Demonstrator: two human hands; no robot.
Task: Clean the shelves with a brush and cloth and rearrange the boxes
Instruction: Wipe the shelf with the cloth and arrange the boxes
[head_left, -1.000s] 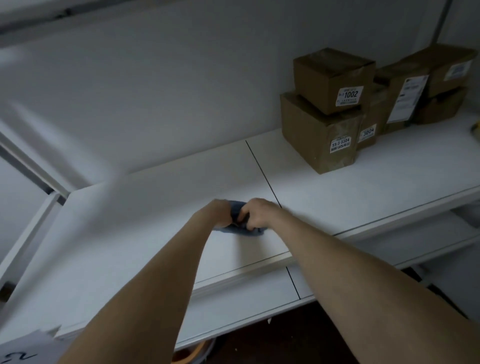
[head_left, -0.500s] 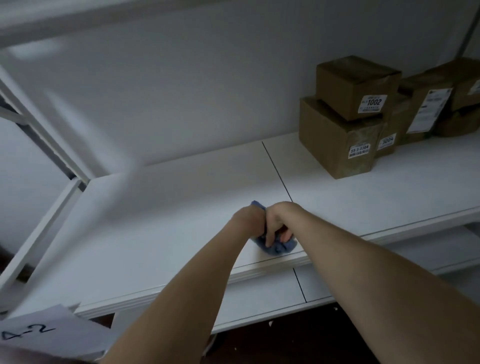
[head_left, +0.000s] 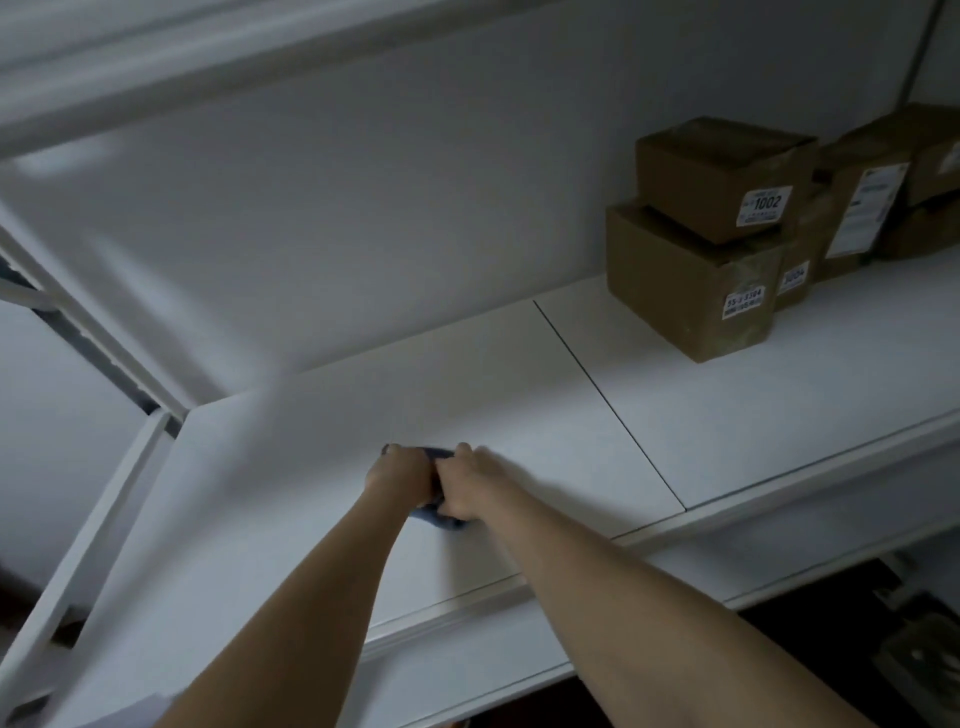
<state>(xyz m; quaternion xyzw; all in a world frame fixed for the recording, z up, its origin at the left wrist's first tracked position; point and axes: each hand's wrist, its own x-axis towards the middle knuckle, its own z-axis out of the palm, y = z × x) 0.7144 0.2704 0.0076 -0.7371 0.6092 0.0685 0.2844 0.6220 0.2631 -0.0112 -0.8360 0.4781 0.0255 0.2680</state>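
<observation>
Left hand (head_left: 400, 470) and right hand (head_left: 463, 486), fingers clamped on blue cloth (head_left: 441, 521), shelf (head_left: 727, 415), closed boxes (head_left: 691, 280) (contents unseen) stacked right

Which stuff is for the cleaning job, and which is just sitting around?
For the job:
blue cloth, gripped by left hand and right hand
white shelf under it
brown boxes, for rearranging

Just there:
dim grey thing down on the floor, too dark to name
shelf overhead

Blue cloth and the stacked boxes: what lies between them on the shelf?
Head view: between blue cloth and stacked boxes, only bare shelf, crossed by one thin dark seam.
</observation>
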